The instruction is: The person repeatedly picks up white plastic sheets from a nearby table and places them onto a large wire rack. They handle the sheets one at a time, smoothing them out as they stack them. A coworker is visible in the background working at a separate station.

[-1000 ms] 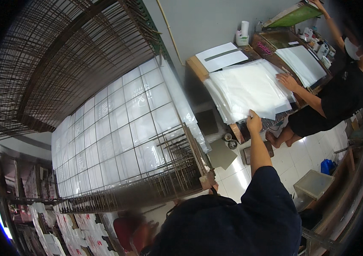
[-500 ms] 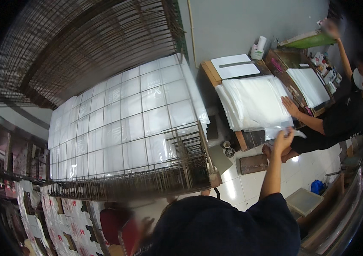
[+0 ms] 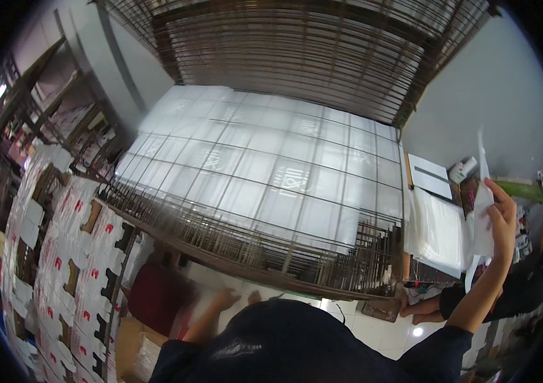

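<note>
My right hand (image 3: 504, 214) pinches a thin white plastic sheet (image 3: 483, 226) at the right; it hangs upright from my fingers, in front of a stack of similar pale sheets (image 3: 438, 230). Low on the left, my left hand (image 3: 223, 299) is a little blurred, its fingers stretched out and nothing visible in them. It is below the front edge of a wire drying rack (image 3: 271, 268). White-printed translucent plastic sheets (image 3: 246, 169) lie in rows on the rack, under a wire grid.
Raised wire shelves (image 3: 297, 48) lean over the rack's far side. A red chair (image 3: 156, 290) stands left of my left hand, beside stacked white packages (image 3: 70, 268). To the right, a co-worker in dark clothes (image 3: 520, 284) sits at the printing bench, one arm raised towards a green-edged frame (image 3: 520, 189).
The view has swung left towards the rack. My right hand has lifted the plastic sheet off the stack area and raised it. My left hand has moved up near the rack's front edge.
</note>
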`<act>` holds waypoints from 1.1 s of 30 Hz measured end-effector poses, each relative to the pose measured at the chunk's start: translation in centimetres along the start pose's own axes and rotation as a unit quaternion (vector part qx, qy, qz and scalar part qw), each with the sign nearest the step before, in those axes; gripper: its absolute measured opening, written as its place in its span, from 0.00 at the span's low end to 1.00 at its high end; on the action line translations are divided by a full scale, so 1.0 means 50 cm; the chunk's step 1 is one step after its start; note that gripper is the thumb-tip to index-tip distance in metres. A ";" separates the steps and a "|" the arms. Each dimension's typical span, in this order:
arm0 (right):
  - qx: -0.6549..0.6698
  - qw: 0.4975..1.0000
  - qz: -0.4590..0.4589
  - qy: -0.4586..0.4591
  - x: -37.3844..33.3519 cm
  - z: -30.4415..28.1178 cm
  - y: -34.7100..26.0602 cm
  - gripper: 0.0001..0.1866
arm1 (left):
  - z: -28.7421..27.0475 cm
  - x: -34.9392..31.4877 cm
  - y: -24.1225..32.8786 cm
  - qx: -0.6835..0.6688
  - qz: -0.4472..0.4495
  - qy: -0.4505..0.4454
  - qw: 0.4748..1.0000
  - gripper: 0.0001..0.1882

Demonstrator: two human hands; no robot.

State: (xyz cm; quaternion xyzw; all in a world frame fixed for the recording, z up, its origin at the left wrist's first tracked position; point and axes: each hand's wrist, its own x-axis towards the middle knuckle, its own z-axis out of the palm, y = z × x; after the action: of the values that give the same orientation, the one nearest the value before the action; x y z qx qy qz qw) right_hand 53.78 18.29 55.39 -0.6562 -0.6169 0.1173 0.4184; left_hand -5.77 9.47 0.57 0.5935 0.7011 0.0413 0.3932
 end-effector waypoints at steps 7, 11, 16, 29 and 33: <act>0.043 0.922 -0.183 -0.339 0.048 0.230 -0.386 0.29 | -0.075 -0.060 -0.032 -0.090 -0.041 0.028 0.995 0.36; -0.074 0.804 -0.400 -0.434 0.056 0.316 -0.578 0.30 | -0.133 -0.074 -0.009 -0.190 -0.010 0.046 0.981 0.36; -0.025 0.721 -0.491 -0.488 0.089 0.446 -0.742 0.32 | -0.155 -0.088 -0.051 -0.137 0.000 0.082 0.987 0.35; 0.276 0.904 -0.206 -0.252 0.351 0.777 -0.581 0.30 | -0.154 -0.051 -0.117 -0.204 -0.027 0.069 0.976 0.38; 0.325 0.917 -0.095 -0.209 0.386 0.921 -0.349 0.30 | -0.152 -0.054 -0.117 -0.192 -0.028 0.057 0.979 0.38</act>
State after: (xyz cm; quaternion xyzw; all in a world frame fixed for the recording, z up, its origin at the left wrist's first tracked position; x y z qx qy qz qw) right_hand 14.56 52.52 45.84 -0.3831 -0.6773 0.4060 0.4792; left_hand -15.03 8.54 4.07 0.4839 0.7177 0.1980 0.4600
